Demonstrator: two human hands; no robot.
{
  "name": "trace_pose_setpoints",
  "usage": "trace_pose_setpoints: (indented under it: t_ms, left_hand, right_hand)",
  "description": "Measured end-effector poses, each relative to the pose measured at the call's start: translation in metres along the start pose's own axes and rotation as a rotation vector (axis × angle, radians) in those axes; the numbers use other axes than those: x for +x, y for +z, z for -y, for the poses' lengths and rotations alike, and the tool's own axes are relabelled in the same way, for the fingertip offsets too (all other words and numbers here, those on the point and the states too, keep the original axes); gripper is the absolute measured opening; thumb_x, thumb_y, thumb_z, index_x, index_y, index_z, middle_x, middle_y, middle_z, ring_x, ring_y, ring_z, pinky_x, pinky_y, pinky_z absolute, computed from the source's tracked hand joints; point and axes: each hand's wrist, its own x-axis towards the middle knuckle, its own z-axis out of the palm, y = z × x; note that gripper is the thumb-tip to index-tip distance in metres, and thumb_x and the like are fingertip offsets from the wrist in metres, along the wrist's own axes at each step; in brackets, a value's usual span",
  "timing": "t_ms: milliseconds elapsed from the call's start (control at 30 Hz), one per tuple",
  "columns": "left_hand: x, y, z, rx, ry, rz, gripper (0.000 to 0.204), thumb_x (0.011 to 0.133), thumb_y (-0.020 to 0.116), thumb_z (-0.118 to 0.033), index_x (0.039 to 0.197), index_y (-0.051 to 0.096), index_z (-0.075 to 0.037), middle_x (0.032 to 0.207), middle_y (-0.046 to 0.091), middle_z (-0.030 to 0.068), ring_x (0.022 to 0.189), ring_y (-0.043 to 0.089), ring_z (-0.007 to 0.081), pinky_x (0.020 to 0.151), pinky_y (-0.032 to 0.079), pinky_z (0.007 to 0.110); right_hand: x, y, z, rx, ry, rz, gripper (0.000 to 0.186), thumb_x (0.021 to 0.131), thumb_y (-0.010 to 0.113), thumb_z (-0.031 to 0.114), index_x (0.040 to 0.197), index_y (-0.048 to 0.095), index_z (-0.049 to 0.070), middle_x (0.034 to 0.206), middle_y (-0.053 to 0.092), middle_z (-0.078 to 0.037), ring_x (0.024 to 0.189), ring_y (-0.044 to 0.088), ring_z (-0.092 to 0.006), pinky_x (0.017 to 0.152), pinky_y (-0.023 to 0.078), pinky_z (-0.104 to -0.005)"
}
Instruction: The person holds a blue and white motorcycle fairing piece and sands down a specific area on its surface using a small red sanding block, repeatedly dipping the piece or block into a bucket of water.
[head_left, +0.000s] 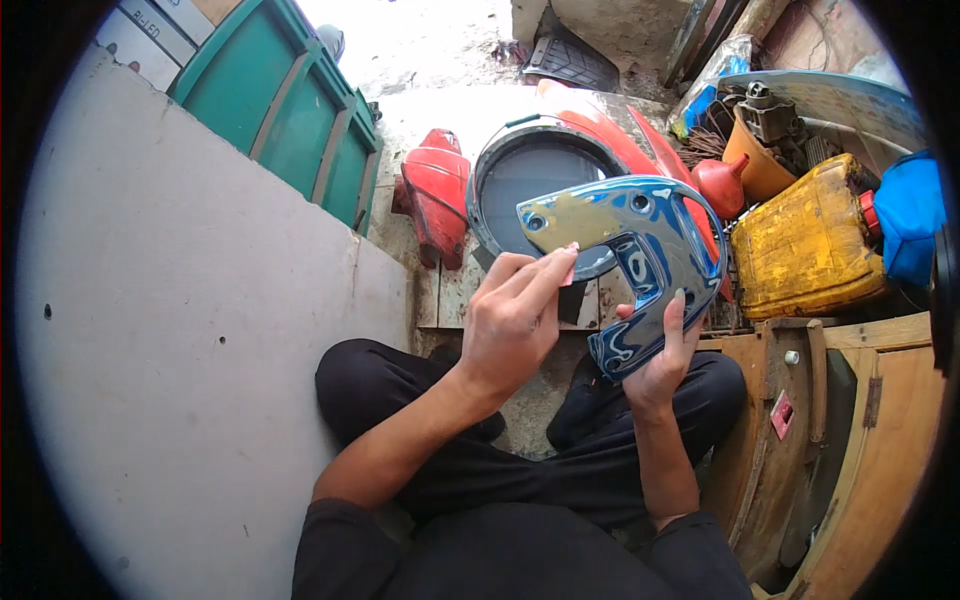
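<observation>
A curved motorcycle body panel point(672, 235), glossy blue with a dull tan patch at one end, is held up in front of me. My right hand point(660, 362) grips its lower end, with the thumb and fingers on either side of the edge. My left hand point(515, 315) is closed in a pinch beside the tan end. Between its fingertips shows a small pink piece point(569, 272), whose kind I cannot make out. Behind the panel stands a round dark bucket point(480, 190) with greyish water in it, partly hidden by the panel.
Left of the bucket lies a red body panel point(437, 190); more red panels point(615, 125) lie behind it. At right are a yellow jerrycan point(800, 240), a red funnel point(722, 185) and a wooden cabinet point(895, 410). A white wall point(190, 330) and green cabinet point(270, 100) border my left.
</observation>
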Motion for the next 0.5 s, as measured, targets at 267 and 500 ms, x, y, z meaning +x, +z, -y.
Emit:
trace_pose_setpoints:
  t_ms: [267, 500]
  left_hand:
    - [0.004, -0.008, -0.008, -0.126, 0.018, 0.081, 0.037, 0.076, 0.068, 0.013, 0.110, 0.073, -0.002, 0.095, 0.073, 0.0109, 0.085, 0.066, 0.0259, 0.076, 0.053, 0.036]
    - [0.016, -0.022, 0.015, 0.113, 0.003, -0.124, 0.031, 0.082, 0.067, 0.009, 0.111, 0.073, -0.001, 0.096, 0.073, 0.0143, 0.087, 0.067, 0.0271, 0.077, 0.053, 0.036]
  right_hand:
    - [0.003, -0.005, -0.002, -0.049, 0.023, 0.004, 0.043, 0.105, 0.051, 0.030, 0.142, 0.040, 0.011, 0.115, 0.064, -0.011, 0.078, 0.070, -0.0197, 0.065, 0.059, -0.0307]
    - [0.003, 0.000, 0.006, -0.024, 0.030, 0.000, 0.035, 0.105, 0.049, 0.025, 0.133, 0.044, 0.004, 0.105, 0.066, -0.015, 0.076, 0.071, -0.0222, 0.066, 0.059, -0.0321]
